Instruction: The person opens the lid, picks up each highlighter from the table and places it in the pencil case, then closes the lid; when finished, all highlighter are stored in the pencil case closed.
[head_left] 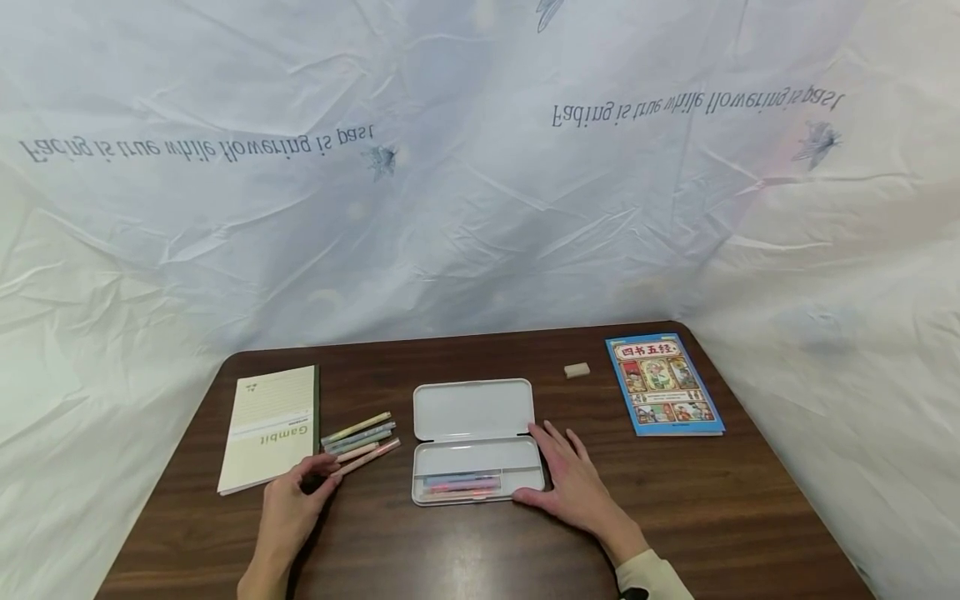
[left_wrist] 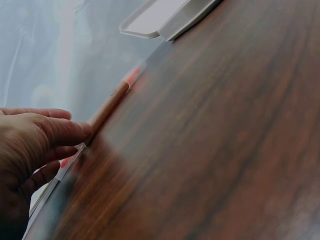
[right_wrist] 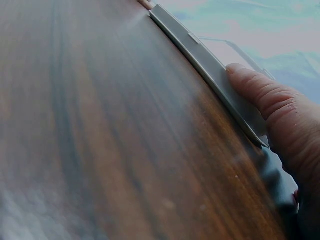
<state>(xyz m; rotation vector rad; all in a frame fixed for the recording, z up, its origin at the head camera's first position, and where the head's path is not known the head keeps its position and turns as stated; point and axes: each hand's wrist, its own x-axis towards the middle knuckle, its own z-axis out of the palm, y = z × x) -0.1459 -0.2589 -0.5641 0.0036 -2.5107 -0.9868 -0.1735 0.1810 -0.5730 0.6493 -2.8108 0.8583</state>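
Observation:
At the left of the table, my left hand (head_left: 291, 498) pinches the near end of a pinkish pen (head_left: 372, 456) between thumb and fingers. Its far end with a red mark points toward the case in the left wrist view. Several other pens (head_left: 360, 429), yellow, greenish and blue-grey, lie just beyond it. A white pencil case (head_left: 472, 386) stands with its lid folded back in the middle. Several colored pens (head_left: 461, 483) lie in its near left compartment. My right hand (head_left: 573, 483) holds the case's right end, thumb (right_wrist: 245, 82) on the near wall and index fingertip by the hinge.
A cream notebook (head_left: 270, 425) marked Gambit lies left of the pens. Behind the case to the right is a beige eraser (head_left: 577, 370). A blue-bordered book (head_left: 663, 385) occupies the far right corner. White printed fabric (head_left: 465, 250) hangs around the dark wooden table (head_left: 465, 554).

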